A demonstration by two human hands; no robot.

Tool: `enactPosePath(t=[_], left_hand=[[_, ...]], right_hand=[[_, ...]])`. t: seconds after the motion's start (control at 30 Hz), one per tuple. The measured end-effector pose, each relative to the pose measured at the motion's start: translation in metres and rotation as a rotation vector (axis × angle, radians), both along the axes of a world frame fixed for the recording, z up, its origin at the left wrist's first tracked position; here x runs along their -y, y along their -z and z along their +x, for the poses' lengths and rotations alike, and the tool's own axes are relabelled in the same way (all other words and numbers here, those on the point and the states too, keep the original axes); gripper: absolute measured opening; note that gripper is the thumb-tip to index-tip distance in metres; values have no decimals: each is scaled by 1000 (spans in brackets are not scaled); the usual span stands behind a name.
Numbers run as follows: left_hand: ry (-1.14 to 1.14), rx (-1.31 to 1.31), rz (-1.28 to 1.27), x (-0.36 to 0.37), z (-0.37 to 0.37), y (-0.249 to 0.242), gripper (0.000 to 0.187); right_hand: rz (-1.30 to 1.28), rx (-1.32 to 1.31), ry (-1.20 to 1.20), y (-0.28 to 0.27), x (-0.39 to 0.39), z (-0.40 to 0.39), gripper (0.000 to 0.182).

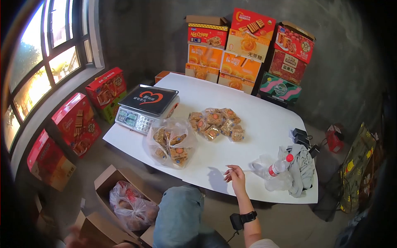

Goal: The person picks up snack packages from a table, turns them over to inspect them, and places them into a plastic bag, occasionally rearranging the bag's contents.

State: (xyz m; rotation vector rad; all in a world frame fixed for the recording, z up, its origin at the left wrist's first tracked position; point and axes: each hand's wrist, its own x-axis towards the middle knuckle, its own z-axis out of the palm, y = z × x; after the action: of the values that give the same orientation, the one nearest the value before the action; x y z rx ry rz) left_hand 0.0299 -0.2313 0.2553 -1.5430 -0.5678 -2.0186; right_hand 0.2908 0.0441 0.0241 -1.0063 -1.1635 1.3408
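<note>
My right hand [235, 177] hovers over the near edge of the white table [264, 124], fingers loosely bent and apart, with nothing visible in it. A crumpled clear plastic bag [260, 164] and a clear bottle with a red cap [280, 166] are just to its right. My left hand [75, 239] is low at the left, dim and blurred beside an open cardboard box [93, 227]; its fingers cannot be made out. On the table, a clear bag of wrapped snack pieces [173, 144] stands left of several loose wrapped pieces [215, 122].
A digital scale [142, 108] occupies the table's left end. Grey cloth [304, 169] and black adapters [301, 136] lie at the right. Stacked snack cartons [223, 58] stand behind. On the floor, a cardboard box [108, 175] holds a filled plastic bag [131, 204].
</note>
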Motion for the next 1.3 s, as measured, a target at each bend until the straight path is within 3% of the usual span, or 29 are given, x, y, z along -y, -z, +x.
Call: enactPosePath(t=[0.07,0.1,0.13,0.2,0.33,0.37,0.43,0.47,0.53,0.67,0.83,1.0,1.07,1.1,1.17,1.2,1.27,1.3], left_hand=[[-83,383,-608,-29,4,50,31],[-112,446,-878,-44,12,63,28],[504,551,-743,-71,20,78,34],[662,385,-998,-99,25,93,41],[1025,529,-1186,-143,65,125,37],[1023,529,-1189,-152,71,137,37],[1370,863,-1335,-168,76,169,36],[1367,867,-1336,-175,74,187,36],[1278,1201,-1603,-178,73,215,34],[1458,1200,-1410,-180,67,203,31],[1463,1359,-1269,-179,66,204,34],[1530,1416,-1193,-181,63,204,37],[1521,1431,-1189,-182,62,201,37],[1530,1419,-1185,-182,62,201,37],[1544,1409,-1183,-183,62,200,37],[1543,1419,-1178,-183,62,201,37],[1550,1430,-1179,-182,63,202,37],[1548,1428,-1183,-181,63,202,37]], right_hand=[[45,180,-34,3,7,-3,21],[34,210,-49,3,10,-2,22],[27,212,-43,2,13,0,22],[44,318,-51,1,16,2,22],[49,351,-45,6,12,6,24],[129,487,-19,11,4,5,27],[209,621,4,15,-13,-3,31],[312,725,14,14,-26,-10,37],[433,888,14,16,-56,-27,50],[488,1068,60,22,-127,-79,68],[346,1226,323,30,-179,-119,85],[266,1316,381,46,-188,-133,83],[358,1446,358,53,-182,-130,78],[353,1445,360,61,-180,-128,78],[635,1349,437,79,-180,-123,68],[628,1354,438,73,-167,-117,68],[365,933,150,38,-127,-108,62],[363,938,155,46,-118,-110,62]])
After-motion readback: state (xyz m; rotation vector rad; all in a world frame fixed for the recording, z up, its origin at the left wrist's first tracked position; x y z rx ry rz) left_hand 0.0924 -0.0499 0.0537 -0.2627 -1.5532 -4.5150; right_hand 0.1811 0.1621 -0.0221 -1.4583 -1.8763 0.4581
